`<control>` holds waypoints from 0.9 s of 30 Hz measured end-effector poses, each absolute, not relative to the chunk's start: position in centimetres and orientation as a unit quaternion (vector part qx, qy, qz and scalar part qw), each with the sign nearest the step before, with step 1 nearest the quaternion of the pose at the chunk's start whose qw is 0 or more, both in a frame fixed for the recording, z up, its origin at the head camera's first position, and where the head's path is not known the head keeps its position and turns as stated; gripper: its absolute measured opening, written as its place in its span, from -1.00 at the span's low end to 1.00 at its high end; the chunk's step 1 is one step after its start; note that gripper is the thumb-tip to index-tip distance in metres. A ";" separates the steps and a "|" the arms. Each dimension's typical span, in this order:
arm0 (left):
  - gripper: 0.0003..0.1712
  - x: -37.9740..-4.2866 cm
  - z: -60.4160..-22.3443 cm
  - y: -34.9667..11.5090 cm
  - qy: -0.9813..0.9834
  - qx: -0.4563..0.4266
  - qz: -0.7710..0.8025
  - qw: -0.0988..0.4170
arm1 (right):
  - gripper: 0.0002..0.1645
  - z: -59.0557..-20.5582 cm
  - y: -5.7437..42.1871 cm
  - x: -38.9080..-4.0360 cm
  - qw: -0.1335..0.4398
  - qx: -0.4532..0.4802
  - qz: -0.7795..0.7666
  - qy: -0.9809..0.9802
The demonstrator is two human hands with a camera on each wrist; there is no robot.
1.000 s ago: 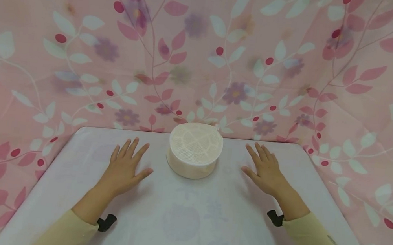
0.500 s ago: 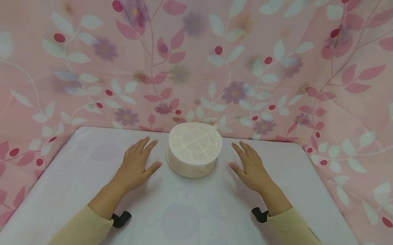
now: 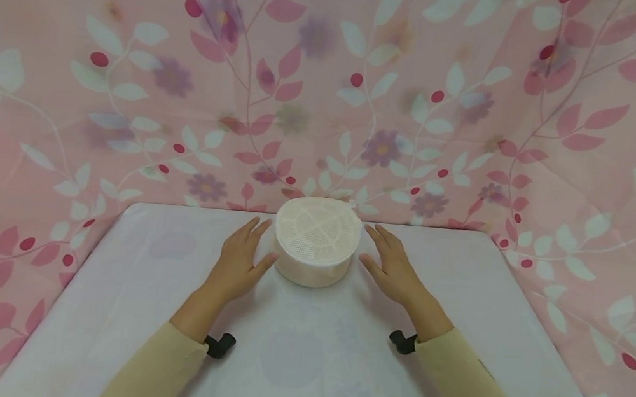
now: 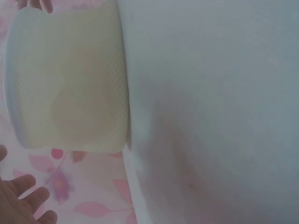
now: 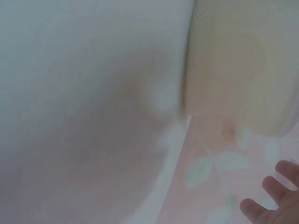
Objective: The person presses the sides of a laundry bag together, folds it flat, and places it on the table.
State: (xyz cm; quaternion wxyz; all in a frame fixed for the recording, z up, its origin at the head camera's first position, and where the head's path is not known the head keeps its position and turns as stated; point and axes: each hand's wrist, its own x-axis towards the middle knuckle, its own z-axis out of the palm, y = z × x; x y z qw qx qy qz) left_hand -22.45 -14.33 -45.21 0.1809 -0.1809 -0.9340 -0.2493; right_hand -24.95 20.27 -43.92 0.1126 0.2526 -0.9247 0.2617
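A round, drum-shaped cream mesh laundry bag (image 3: 317, 233) stands near the back edge of the white-covered table. Its netted top faces up, and a small pale tab sticks out at its back right. On its left side my left hand (image 3: 240, 261) is held with spread fingers, thumb tip right at the bag's wall. My right hand (image 3: 394, 266) mirrors it on the other side, fingertips close to the wall. Both hands hold nothing. In the left wrist view the bag's netted side (image 4: 74, 84) fills the upper left, with left fingers (image 4: 35, 198) below it.
A pale cloth (image 3: 291, 356) with faint prints covers the table. Pink floral curtains (image 3: 328, 97) hang right behind the table's back edge and along both sides. A small black device (image 3: 220, 346) sits at the left wrist, and another black device (image 3: 403, 342) at the right.
Both hands have moved inward from either side, from well apart to right beside the mesh laundry bag. The bag has stayed in place.
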 end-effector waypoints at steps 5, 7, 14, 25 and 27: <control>-0.20 -22.9 -45.0 -13.6 -0.929 -0.175 -0.269 0.183 | -0.24 -44.1 19.3 -25.2 0.102 0.241 0.286 -0.922; -0.21 -23.1 -44.9 -13.3 -0.928 -0.172 -0.276 0.181 | -0.25 -44.3 18.9 -25.3 0.098 0.235 0.295 -0.921; -0.22 -23.9 -44.9 -12.1 -0.920 -0.161 -0.312 0.177 | -0.27 -44.6 17.7 -25.8 0.093 0.218 0.332 -0.913; -0.26 -24.6 -45.1 -10.9 -0.905 -0.153 -0.352 0.182 | -0.29 -44.5 16.0 -25.8 0.083 0.196 0.360 -0.908; -0.26 -24.7 -45.2 -10.7 -0.902 -0.153 -0.360 0.182 | -0.30 -44.5 15.7 -25.8 0.082 0.187 0.369 -0.907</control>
